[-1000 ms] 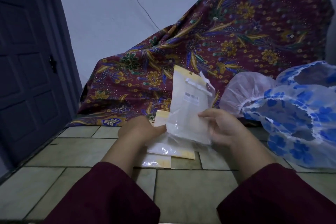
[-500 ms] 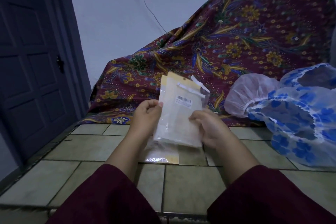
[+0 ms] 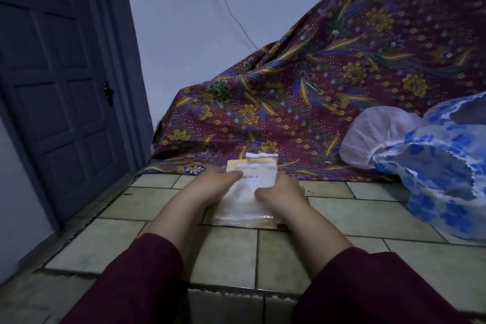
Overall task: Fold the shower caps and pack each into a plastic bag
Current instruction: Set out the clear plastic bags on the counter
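Pressing flat: both hands were down on a plastic bag lying on the tiled floor, just short of the patterned cloth. The bag looked filled, white contents showing through, yellow header and barcode label at the far end; whether a cap was inside could not be confirmed. It appeared to sit on top of at least one more bag, edges showing at the near end.

Left hand: fingers stretched across the bag's upper left toward the label, touching it, not curled round anything. Right hand: resting on the bag's right side; fingers looked bent, but whether they pinched the edge or only pressed could not be told.

Key relation: the bag's long axis ran straight away from the person, seal end far, bottom end near. Both hands flanked it about equally, left reaching slightly further toward the header. Judged step: flattening or sealing this bag, or setting it on the stack.

Remaining work sat to the right: a white shower cap and blue-flowered shower caps heaped together, touching, well apart from the bag. The right hand was the nearer one for the next pick-up. The caps were thin and puffy, likely to spring open when folded.

A dark door stood at left, out of play.
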